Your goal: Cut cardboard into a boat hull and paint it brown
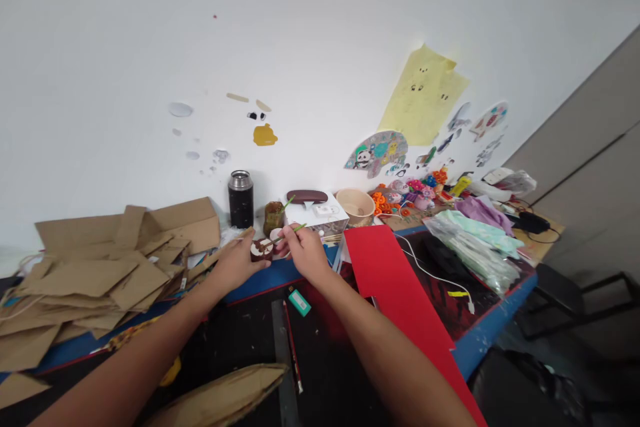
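My left hand (239, 261) is curled around a small round jar (262, 251), its top smeared brown and white. In my right hand (305, 250) is a thin green-handled paintbrush (300, 227), pinched with its tip end pointing at the jar. The bristles are too small to make out. Just behind the hands stands a brownish, stained cup (273, 215) with another green stick leaning in it. A black flask (241, 200) with a steel top stands upright behind my left hand.
Cardboard scraps (95, 280) are heaped at left. A white box (320, 213) with a dark case (307, 196) on top stands behind my right hand. A long red board (395, 300) lies by my right forearm. A ruler (284, 360), pencil (293, 347) and teal-white box (299, 302) lie in front.
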Demonstrator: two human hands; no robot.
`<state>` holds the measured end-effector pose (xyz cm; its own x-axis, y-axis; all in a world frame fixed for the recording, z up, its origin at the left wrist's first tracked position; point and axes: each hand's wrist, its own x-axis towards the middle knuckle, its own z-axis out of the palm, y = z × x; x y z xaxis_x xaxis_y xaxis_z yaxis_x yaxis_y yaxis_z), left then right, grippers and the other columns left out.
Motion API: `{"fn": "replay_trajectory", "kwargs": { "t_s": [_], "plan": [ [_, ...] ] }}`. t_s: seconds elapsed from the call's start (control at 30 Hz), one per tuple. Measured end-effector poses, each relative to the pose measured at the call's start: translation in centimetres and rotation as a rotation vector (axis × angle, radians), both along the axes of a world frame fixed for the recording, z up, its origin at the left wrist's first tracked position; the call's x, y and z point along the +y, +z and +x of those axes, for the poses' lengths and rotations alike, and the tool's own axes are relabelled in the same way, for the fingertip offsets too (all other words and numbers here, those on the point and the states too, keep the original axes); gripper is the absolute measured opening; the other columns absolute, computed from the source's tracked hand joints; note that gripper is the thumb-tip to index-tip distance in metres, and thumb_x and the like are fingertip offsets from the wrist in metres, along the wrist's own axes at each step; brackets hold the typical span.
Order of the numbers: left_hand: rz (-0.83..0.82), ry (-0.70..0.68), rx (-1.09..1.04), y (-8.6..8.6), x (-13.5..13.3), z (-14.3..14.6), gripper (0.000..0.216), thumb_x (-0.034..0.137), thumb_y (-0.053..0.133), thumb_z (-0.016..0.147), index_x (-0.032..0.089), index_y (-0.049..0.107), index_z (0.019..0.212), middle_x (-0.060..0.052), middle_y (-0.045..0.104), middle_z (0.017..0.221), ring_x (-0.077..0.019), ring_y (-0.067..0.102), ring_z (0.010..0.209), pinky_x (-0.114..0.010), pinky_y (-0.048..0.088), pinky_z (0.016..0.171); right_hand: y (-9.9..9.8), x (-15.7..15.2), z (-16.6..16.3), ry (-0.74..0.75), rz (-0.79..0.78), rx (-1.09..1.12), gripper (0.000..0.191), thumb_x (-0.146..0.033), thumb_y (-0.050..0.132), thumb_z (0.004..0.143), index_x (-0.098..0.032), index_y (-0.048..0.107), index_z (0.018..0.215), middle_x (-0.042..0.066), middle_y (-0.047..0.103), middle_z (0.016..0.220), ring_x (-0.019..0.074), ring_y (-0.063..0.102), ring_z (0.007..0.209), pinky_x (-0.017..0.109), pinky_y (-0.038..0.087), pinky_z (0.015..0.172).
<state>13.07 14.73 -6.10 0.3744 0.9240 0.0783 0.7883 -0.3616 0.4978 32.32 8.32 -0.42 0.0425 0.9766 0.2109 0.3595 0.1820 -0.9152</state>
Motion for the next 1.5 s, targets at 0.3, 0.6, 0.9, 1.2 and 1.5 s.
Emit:
{"fn": "replay_trajectory", "kwargs": {
  "t_s": [0.3,0.6,0.9,1.2,1.5],
  "plan": [
    [0.014,0.003,0.041,-0.2,0.4,0.2,0.077,0.043,0.078,0.084,0.017,0.052,0.151,-0.022,0.073,0.142,-0.0425,0.064,0.138,-0.049,0.048,0.113,1.0,0.6,-0.5,-0.055,0.041,-0.324,0.028,-0.030,0.051,0.114,-0.021,0.073,0.098,0.003,0.080,0.081,0.0198,0.078,0.078,0.029,0.056,0.083],
    [0.017,0.013,0.042,-0.3,0.2,0.2,0.071,0.044,0.078,0.084,0.020,0.055,0.147,-0.019,0.074,0.140,-0.0417,0.064,0.138,-0.047,0.048,0.113,1.9,0.7,-1.6,-0.086,0.037,-0.620,0.029,-0.033,0.050,0.115,-0.020,0.075,0.107,0.007,0.081,0.090,0.0243,0.076,0.090,0.031,0.050,0.087],
    [0.019,0.005,0.032,-0.1,0.3,0.1,0.069,0.043,0.081,0.082,0.020,0.059,0.144,-0.019,0.073,0.142,-0.0415,0.066,0.135,-0.047,0.049,0.112,2.6,1.0,-1.5,-0.082,0.040,-0.624,0.032,-0.030,0.047,0.116,-0.021,0.074,0.102,0.004,0.079,0.081,0.0219,0.075,0.083,0.029,0.048,0.082],
    [0.021,-0.001,0.076,-0.1,0.4,0.2,0.066,0.045,0.079,0.083,0.019,0.060,0.141,-0.021,0.076,0.133,-0.0427,0.069,0.129,-0.047,0.053,0.104,2.0,1.3,-2.1,-0.081,0.047,-0.536,0.030,-0.030,0.046,0.117,-0.021,0.072,0.104,0.002,0.080,0.078,0.0196,0.076,0.078,0.027,0.049,0.081],
    [0.033,-0.011,0.103,-0.3,0.5,0.0,0.069,0.048,0.078,0.086,0.017,0.059,0.144,-0.022,0.074,0.137,-0.0418,0.068,0.131,-0.045,0.052,0.105,0.7,1.3,-1.2,-0.015,0.016,-0.503,0.033,-0.025,0.041,0.118,-0.019,0.071,0.105,0.002,0.081,0.081,0.0167,0.078,0.080,0.025,0.051,0.081]
  ]
}}
